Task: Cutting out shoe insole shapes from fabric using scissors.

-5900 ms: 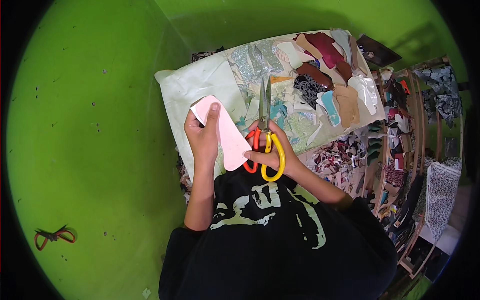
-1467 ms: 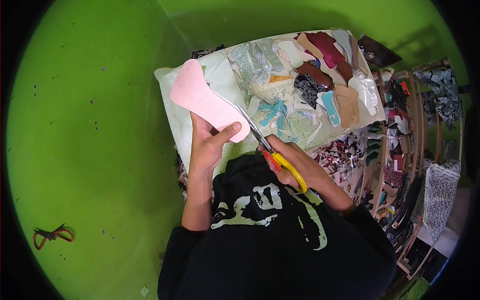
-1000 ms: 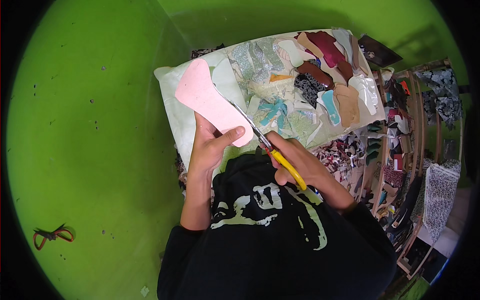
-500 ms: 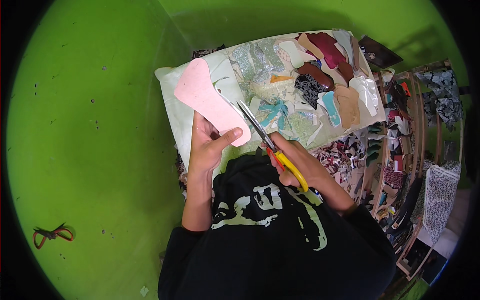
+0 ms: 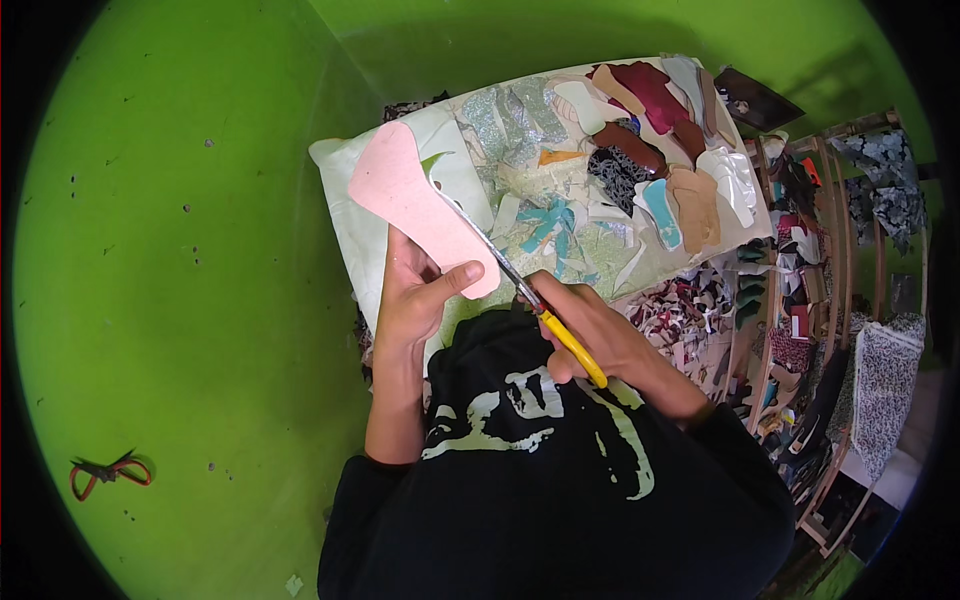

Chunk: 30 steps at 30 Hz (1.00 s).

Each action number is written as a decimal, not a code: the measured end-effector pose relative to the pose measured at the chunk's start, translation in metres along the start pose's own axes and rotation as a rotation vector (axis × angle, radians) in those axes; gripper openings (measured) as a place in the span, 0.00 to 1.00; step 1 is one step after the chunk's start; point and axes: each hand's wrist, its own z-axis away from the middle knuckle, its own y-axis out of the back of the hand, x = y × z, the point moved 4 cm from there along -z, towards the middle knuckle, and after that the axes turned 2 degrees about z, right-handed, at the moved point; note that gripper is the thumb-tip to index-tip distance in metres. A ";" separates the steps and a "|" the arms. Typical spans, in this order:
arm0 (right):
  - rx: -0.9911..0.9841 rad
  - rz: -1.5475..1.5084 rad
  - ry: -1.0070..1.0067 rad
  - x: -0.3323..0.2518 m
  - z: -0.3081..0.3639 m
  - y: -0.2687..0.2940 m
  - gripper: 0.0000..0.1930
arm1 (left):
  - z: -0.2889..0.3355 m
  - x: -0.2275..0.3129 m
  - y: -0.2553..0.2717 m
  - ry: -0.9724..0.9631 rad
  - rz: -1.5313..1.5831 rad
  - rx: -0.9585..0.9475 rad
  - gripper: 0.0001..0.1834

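Head: left hand (image 5: 413,302) pinches pink piece (image 5: 420,215); right hand (image 5: 598,332) grips scissors (image 5: 526,288) along its edge.

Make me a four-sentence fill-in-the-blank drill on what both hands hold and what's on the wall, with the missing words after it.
The left hand holds a flat, sole-shaped piece coloured ____.
The right hand grips metal-bladed scissors whose clearly visible handle is ____.
In the picture, the blades lie along the piece's ____ edge.
A dark tool with red loop handles shows against a wall coloured ____.

Missing words: pink; yellow; right; green.
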 end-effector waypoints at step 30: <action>0.106 0.174 0.124 -0.029 -0.005 0.006 0.43 | 0.008 -0.008 -0.001 -0.036 0.120 -0.144 0.61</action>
